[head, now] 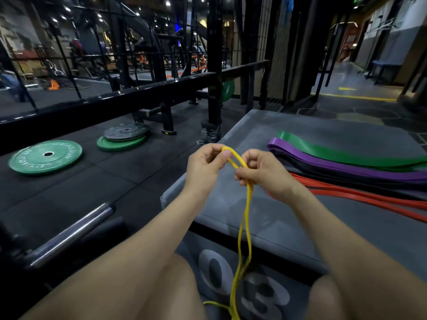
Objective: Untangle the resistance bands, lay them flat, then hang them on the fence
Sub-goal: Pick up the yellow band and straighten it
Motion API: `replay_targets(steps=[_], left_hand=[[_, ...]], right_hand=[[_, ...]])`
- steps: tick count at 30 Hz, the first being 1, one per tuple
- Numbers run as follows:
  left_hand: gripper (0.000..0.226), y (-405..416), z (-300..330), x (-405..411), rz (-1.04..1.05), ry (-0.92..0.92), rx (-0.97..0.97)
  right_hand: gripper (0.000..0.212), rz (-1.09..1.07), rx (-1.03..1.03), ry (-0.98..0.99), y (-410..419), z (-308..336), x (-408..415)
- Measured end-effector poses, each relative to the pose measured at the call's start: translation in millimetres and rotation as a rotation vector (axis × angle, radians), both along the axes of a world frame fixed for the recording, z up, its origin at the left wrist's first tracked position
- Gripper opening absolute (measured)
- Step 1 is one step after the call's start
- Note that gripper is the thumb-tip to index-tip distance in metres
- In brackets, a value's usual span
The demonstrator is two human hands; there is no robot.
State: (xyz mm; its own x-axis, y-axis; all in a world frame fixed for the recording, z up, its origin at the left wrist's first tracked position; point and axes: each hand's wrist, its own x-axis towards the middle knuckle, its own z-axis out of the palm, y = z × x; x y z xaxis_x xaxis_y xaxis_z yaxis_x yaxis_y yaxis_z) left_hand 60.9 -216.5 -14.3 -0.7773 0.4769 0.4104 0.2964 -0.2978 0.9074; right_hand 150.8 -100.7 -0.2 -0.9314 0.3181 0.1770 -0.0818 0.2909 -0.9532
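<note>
Both hands up front, working one band. Left hand (pixel 203 165) pinches the top loop of the yellow band (pixel 245 227) w/ thumb & fingers curled round it; right hand (pixel 263 174) grips the same band just beside, fingers closed on the strands slightly lower. From the grip the yellow band drops straight down as two thin strands that cross once, then run down toward my knees, w/ a bit lying sideways at the bottom edge.

Under the grip I see a grey padded box (pixel 288 218), big "03" on its near face. Right of the grip, on the box top, the other bands lie side by side: red band (pixel 369 199) nearest, then black band (pixel 346 176), purple band (pixel 323 161), green band (pixel 335 151) farthest.

Beyond the grip runs the black fence (pixel 129 93), well apart from my hands. Left of the grip, on the dark floor: a green plate (pixel 27 162), a stack of plates (pixel 124 136), a steel bar end (pixel 76 232).
</note>
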Motion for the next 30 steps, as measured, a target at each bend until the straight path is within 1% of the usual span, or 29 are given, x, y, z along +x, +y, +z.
replay_targets(steps=[2, 5, 7, 9, 11, 14, 17, 19, 22, 25, 27, 30], left_hand=[[0.015, 2, 16, -1, -0.010, 0.022, 0.013], [0.016, 2, 44, -5, -0.004, 0.011, 0.045], [0.018, -2, 67, -9, 0.009, -0.012, 0.096], [0.019, -8, 92, -11, 0.014, 0.027, 0.092], [0.019, -11, 115, -11, 0.016, 0.077, 0.068], [0.018, -13, 150, -5, 0.024, 0.117, 0.088], [0.006, -15, 177, 3, 0.043, 0.125, 0.106], [0.009, -15, 187, 8, 0.048, 0.123, 0.128], [0.006, -15, 198, 16, 0.052, 0.107, 0.157], [0.006, -16, 212, 20, 0.053, 0.078, 0.175], [0.008, -19, 220, 21, 0.051, 0.078, 0.183], [0.010, -23, 232, 21, 0.058, 0.062, 0.236]], right_hand=[[0.023, -0.012, 0.035, -0.011, -2, 15, -1], [0.024, 0.004, 0.016, -0.008, -4, 40, 1], [0.022, 0.012, -0.027, 0.036, -4, 56, 5], [0.017, 0.005, -0.099, 0.106, -4, 71, 7], [0.015, 0.007, -0.121, 0.151, -5, 87, 9], [0.019, 0.000, -0.087, 0.190, -12, 116, 13], [0.021, -0.031, -0.021, 0.245, -18, 140, 16], [0.021, -0.062, 0.012, 0.276, -21, 149, 17], [0.020, -0.090, 0.051, 0.281, -25, 155, 21], [0.021, -0.085, 0.020, 0.288, -26, 161, 30], [0.018, -0.079, 0.031, 0.307, -22, 168, 37], [0.012, -0.084, 0.205, 0.267, -14, 176, 47]])
